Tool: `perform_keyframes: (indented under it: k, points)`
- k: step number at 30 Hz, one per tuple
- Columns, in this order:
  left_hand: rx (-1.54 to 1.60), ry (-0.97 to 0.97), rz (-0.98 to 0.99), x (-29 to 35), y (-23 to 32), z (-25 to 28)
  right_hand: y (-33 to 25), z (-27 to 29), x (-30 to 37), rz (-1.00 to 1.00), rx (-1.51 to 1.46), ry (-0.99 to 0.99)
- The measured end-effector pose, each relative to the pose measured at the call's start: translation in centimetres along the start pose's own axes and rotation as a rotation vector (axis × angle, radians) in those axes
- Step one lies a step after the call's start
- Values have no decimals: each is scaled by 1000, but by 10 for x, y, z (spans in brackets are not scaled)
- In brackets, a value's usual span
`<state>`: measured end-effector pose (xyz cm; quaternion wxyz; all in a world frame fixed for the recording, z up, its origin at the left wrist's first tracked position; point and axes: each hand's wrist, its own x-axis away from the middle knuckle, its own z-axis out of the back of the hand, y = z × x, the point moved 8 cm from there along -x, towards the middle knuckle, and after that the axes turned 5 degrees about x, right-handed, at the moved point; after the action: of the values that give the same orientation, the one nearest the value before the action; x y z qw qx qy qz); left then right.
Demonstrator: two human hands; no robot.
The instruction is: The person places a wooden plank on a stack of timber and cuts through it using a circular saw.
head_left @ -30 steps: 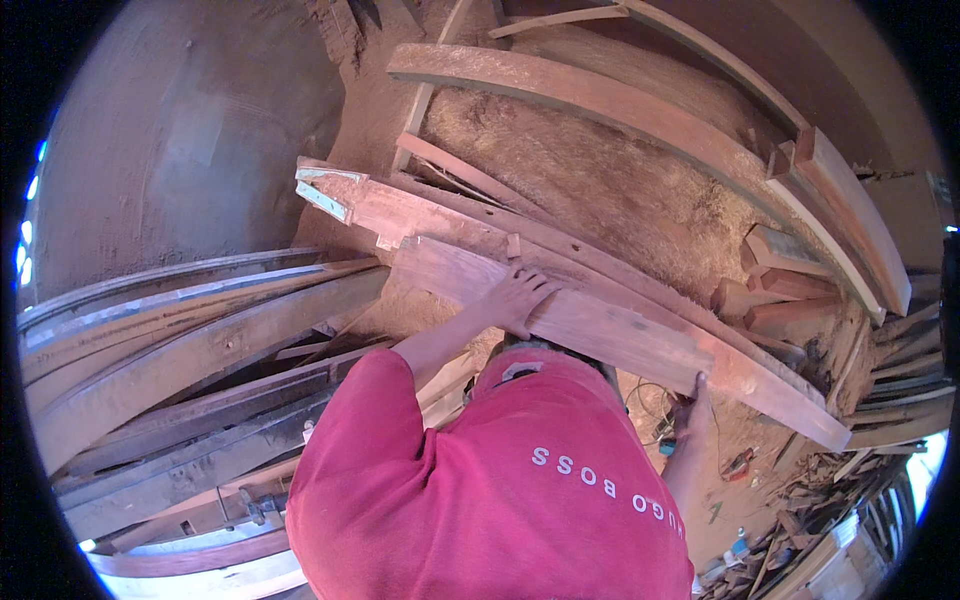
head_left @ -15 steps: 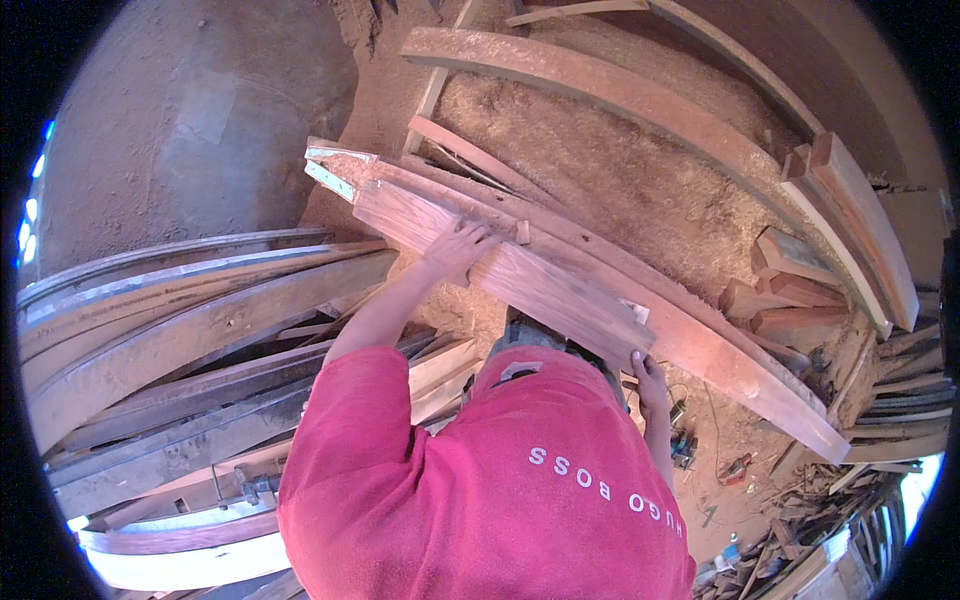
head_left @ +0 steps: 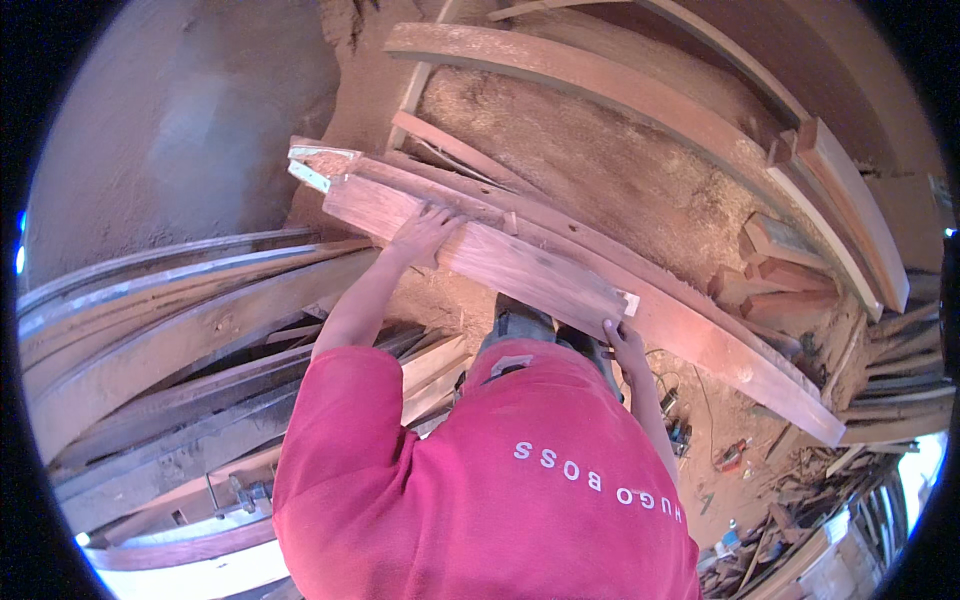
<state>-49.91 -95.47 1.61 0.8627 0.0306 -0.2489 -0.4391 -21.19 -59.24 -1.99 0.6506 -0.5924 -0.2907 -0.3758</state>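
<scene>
A smooth reddish wooden board [head_left: 530,266] lies slantwise along a longer wooden beam [head_left: 715,355]. Across the board's left part rests my left hand [head_left: 424,236], fingers spread over the top face and thumb toward the near edge. My right hand [head_left: 625,350] grips the board's right end, with the thumb on top and the other fingers partly hidden below. Just past that end, a small pale block or patch [head_left: 629,303] shows on the beam. At the beam's left tip there are pale bluish-white edges [head_left: 308,174].
Curved timbers [head_left: 190,330] are stacked at the left. A large curved beam [head_left: 600,85] arcs across the far side above sawdust, with wood offcuts [head_left: 790,290] near its right end. A corded red tool [head_left: 731,455] lies on the floor at the right, near scrap wood [head_left: 760,555].
The board has slid a little to the left along the beam, both hands moving with it. The whole view has also shifted slightly.
</scene>
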Motion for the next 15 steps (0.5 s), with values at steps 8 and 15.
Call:
perform_keyframes:
  k: [8,15]
  points:
    - [13,-52,35,-10,-9,1,-13,15,-16,116,188,145]
    - [780,-76,381,-81,-13,18,4,1,8,54,-57,76]
